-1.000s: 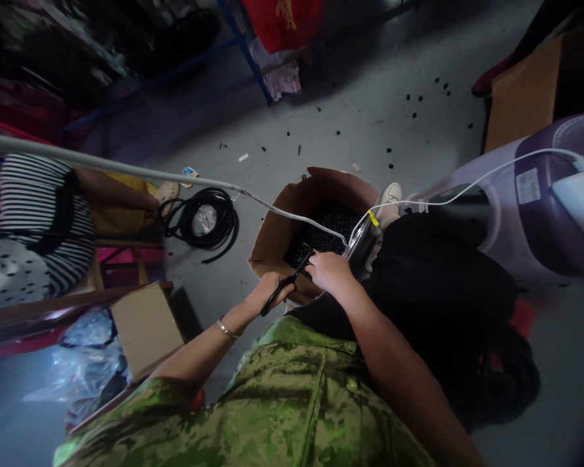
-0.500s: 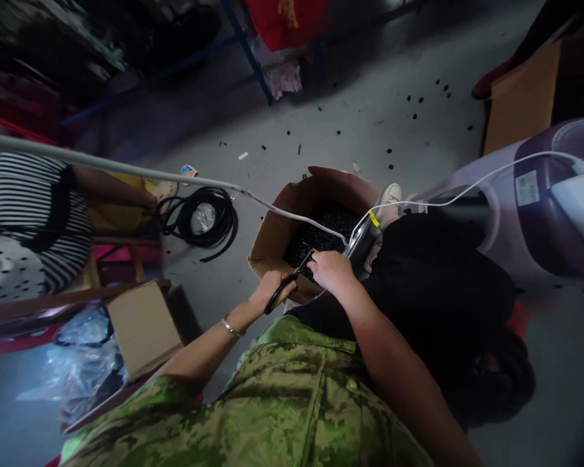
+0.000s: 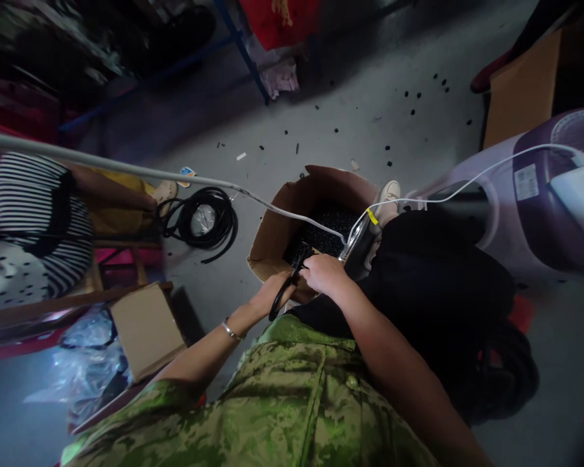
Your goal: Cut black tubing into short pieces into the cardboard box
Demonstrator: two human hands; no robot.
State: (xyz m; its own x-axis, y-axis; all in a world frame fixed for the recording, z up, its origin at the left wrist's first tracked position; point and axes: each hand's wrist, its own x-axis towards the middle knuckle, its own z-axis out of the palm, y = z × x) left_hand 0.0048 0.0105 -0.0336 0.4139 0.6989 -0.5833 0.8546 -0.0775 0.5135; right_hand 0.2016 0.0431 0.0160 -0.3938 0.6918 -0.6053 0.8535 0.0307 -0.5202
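My left hand (image 3: 271, 293) is closed around the black handles of a pair of scissors (image 3: 278, 302), whose blades point up and away over the carton. Close beside the blades, my right hand (image 3: 325, 272) has its fingers pinched together; what they hold is too small and hidden to name. Both hands are over the near rim of an open cardboard box (image 3: 268, 241). Inside it lies a mass of small black pieces (image 3: 331, 224).
A black tube coil (image 3: 199, 240) lies on the floor at left, near a seated person (image 3: 39, 207). A white cable (image 3: 199, 180) runs across in front of me. Small black bits dot the floor. A purple-and-white chair (image 3: 506, 188) and another carton (image 3: 523, 91) are at right.
My right hand has shifted slightly left and down, closer to my left hand. The scissors have turned a little steeper, and their blades are now mostly hidden by the fingers.
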